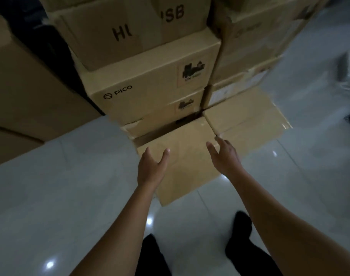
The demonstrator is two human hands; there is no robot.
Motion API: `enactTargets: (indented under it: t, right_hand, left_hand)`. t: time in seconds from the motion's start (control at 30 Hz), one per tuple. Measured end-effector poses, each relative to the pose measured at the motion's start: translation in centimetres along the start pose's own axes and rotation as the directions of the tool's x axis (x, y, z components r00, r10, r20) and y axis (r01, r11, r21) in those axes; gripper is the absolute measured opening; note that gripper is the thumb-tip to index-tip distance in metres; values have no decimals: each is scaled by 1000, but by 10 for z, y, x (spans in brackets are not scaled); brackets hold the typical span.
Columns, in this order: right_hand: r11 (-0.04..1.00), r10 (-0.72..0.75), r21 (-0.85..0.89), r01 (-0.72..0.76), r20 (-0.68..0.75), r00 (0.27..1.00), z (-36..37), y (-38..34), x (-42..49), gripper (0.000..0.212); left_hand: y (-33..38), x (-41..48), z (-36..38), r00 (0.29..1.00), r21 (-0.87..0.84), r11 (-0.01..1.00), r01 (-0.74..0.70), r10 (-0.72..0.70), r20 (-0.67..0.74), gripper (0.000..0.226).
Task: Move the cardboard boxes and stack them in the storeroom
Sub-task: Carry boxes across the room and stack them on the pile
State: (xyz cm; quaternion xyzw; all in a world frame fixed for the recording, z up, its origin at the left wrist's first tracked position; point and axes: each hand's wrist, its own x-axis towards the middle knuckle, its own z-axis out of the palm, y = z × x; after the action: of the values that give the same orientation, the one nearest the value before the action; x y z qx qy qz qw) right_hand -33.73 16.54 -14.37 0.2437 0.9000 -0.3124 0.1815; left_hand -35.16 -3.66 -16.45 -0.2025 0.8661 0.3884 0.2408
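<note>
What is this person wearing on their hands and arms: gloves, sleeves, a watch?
Nothing that shows. The left hand and right hand are bare, with no gloves, rings or watch visible in this dim view. The left forearm and right forearm are uncovered down to the frame's edge, so no sleeve appears. Below them are dark trousers.

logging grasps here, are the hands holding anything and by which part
Nothing is held. The left hand and right hand are open, fingers spread, over the low plain brown cardboard box on the pale tiled floor.
</note>
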Motion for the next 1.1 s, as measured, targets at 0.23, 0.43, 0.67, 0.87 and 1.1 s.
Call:
enactTargets:
  t: [0.23, 0.43, 0.67, 0.87, 1.1]
  right_hand:
    - [974, -84, -207, 94, 56, 995, 60, 54, 106, 46]
    - [988, 50, -148, -52, -19, 999, 67, 57, 129, 61]
    - [989, 1, 147, -18, 115, 993, 48, 53, 114, 63]
    - [970, -189, 184, 159, 161, 969, -17, 3, 48, 71]
    - [938, -341, 128, 322, 175, 924, -110, -62, -44, 74]
  left_hand:
    - [-41, 53, 103, 942, 43, 969, 245, -227, -248, 105]
    - [-64, 52, 123, 775, -207, 904, 373, -426, -466, 115]
    - [-69, 38, 85, 763, -322, 862, 391, -499, -410, 102]
    - [-33, -37, 12, 767, -295, 896, 333, -439, -467, 102]
    - [26, -151, -69, 729, -384, 890, 244, -430, -533, 103]
